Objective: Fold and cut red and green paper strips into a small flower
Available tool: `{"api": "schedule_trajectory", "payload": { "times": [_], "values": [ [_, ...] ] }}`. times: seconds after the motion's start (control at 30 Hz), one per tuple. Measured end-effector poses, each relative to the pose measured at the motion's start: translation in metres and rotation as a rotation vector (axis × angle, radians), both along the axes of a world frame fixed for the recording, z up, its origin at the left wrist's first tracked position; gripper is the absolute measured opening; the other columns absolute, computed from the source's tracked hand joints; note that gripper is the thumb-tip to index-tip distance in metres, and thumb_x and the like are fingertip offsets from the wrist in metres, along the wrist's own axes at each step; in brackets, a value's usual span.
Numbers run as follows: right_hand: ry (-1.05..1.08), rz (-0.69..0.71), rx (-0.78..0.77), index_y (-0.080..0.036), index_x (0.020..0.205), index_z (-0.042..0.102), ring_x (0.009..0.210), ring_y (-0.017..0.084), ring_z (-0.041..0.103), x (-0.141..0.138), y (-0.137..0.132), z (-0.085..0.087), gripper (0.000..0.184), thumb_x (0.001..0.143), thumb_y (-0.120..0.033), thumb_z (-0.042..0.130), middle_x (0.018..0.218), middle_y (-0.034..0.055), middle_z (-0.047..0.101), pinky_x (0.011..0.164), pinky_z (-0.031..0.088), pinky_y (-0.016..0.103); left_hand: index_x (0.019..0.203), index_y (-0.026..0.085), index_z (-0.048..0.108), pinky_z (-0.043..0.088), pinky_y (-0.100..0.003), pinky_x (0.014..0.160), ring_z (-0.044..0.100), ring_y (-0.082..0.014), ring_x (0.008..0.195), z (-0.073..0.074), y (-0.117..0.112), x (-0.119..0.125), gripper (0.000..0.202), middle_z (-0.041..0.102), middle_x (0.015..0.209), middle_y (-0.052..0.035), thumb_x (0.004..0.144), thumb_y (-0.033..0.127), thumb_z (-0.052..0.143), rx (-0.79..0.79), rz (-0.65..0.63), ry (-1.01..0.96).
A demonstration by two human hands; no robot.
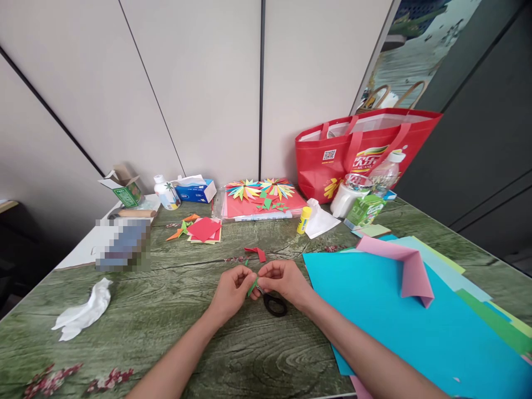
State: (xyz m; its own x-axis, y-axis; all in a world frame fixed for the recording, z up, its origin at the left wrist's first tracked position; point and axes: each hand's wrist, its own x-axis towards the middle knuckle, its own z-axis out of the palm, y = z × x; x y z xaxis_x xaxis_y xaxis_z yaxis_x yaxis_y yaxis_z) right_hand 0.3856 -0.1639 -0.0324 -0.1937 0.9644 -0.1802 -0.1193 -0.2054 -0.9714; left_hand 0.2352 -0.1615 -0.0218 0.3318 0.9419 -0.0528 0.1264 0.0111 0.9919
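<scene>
A small green paper piece (252, 286) is pinched in the fingertips of my left hand (231, 289). My right hand (286, 281) meets it from the other side, thumb and finger closed on the same paper. Black-handled scissors (275, 305) show just below my right fingers; their blades are mostly hidden, and I cannot tell whether they rest on the table or touch the hand. Just beyond my fingers lie a folded red paper strip (257, 254) and a tiny green scrap.
Large blue paper (374, 310) with a folded pink sheet (418, 271) covers the right side. Behind are a yellow glue stick (304, 220), red bag (328, 166), paper pinwheel shapes (245, 190), tissue box (195, 191) and red paper squares (204, 229). Crumpled tissue (85, 310) lies left.
</scene>
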Motion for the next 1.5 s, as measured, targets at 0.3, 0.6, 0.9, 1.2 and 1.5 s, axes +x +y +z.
{"api": "schedule_trajectory", "payload": {
  "times": [0.3, 0.6, 0.9, 1.2, 1.5],
  "values": [
    [-0.078, 0.012, 0.228, -0.017, 0.071, 0.053, 0.055, 0.014, 0.060, -0.005, -0.005, 0.001, 0.013, 0.067, -0.025, 0.062, 0.058, -0.0015, 0.061, 0.055, 0.047, 0.026, 0.063, 0.016, 0.055, 0.045, -0.024, 0.054, 0.056, -0.0130, 0.049, 0.000, 0.000, 0.000, 0.023, 0.059, 0.051, 0.0016, 0.073, 0.036, 0.058, 0.022, 0.089, -0.022],
    [-0.108, -0.007, 0.215, -0.017, 0.069, 0.054, 0.056, 0.013, 0.061, -0.004, -0.004, 0.001, 0.012, 0.061, -0.019, 0.063, 0.059, -0.0022, 0.061, 0.055, 0.048, 0.024, 0.067, 0.016, 0.056, 0.040, -0.024, 0.057, 0.052, -0.0132, 0.058, 0.001, 0.002, -0.004, 0.016, 0.057, 0.060, 0.0011, 0.077, 0.029, 0.052, 0.157, -0.009, 0.109],
    [0.093, 0.038, 0.072, -0.015, 0.077, 0.057, 0.052, 0.010, 0.058, -0.005, -0.005, 0.006, 0.026, 0.061, -0.030, 0.070, 0.062, -0.0019, 0.061, 0.051, 0.047, 0.023, 0.071, 0.019, 0.054, 0.037, -0.029, 0.074, 0.047, -0.0173, 0.082, 0.001, 0.002, -0.009, 0.013, 0.048, 0.081, -0.0032, 0.081, 0.018, 0.046, 0.626, 0.134, 0.213],
    [0.268, -0.020, -0.029, -0.013, 0.070, 0.060, 0.054, 0.010, 0.060, 0.000, -0.002, 0.011, 0.030, 0.054, -0.033, 0.076, 0.058, -0.0013, 0.064, 0.057, 0.049, 0.023, 0.076, 0.020, 0.065, 0.042, -0.028, 0.066, 0.053, -0.0169, 0.074, 0.000, 0.003, -0.009, 0.011, 0.058, 0.075, -0.0038, 0.078, 0.017, 0.054, 0.706, 0.134, 0.144],
    [0.024, -0.102, 0.189, -0.015, 0.069, 0.057, 0.051, 0.010, 0.056, -0.006, -0.002, 0.001, 0.022, 0.057, -0.025, 0.072, 0.060, -0.0024, 0.060, 0.053, 0.047, 0.023, 0.075, 0.017, 0.058, 0.047, -0.025, 0.058, 0.059, -0.0146, 0.058, -0.001, 0.002, -0.002, 0.021, 0.063, 0.061, 0.0006, 0.059, 0.022, 0.071, 0.057, 0.265, -0.159]
  ]
}}
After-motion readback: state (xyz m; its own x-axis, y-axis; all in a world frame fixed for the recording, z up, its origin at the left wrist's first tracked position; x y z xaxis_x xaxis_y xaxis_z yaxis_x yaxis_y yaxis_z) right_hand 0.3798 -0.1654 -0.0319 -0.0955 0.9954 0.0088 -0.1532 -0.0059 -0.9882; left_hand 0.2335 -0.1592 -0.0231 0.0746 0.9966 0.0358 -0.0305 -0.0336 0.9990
